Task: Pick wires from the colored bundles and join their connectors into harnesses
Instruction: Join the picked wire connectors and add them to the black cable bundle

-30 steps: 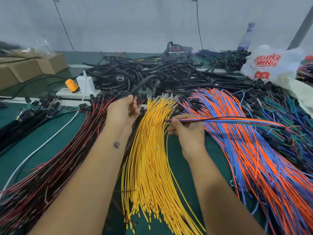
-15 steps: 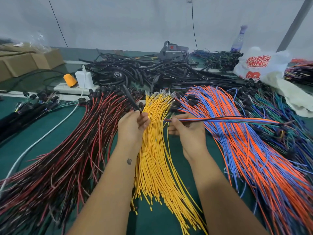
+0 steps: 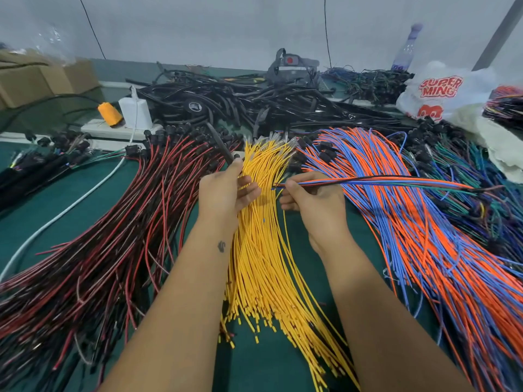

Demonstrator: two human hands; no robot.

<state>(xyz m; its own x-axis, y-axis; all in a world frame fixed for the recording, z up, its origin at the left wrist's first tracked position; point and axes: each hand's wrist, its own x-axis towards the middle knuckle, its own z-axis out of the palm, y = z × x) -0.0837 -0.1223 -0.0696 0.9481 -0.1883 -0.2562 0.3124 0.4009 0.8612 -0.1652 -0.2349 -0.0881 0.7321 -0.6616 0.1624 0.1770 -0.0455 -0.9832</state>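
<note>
A yellow wire bundle (image 3: 266, 267) fans down the middle of the green table (image 3: 42, 219). To its left lies a red-and-black bundle (image 3: 119, 250) with black connectors at the far end; to its right, an orange-and-blue bundle (image 3: 424, 250). My left hand (image 3: 223, 193) hovers over the yellow bundle's left edge and grips a black wire with a connector (image 3: 220, 145) that sticks up and away. My right hand (image 3: 314, 199) pinches the ends of a thin sheaf of orange, blue, black and green wires (image 3: 382, 182) that stretches right.
Behind the bundles sits a tangled heap of black cables (image 3: 254, 100). At the back left stand a white power strip (image 3: 119, 130) with a charger and an orange plug, and cardboard boxes (image 3: 34, 80). A white plastic bag (image 3: 441, 91) and a green-blue wire pile (image 3: 467, 176) occupy the right.
My left hand pulled a black connector wire out of the red-and-black bundle and carried it right, over the yellow bundle. My right hand kept hold of its wire sheaf.
</note>
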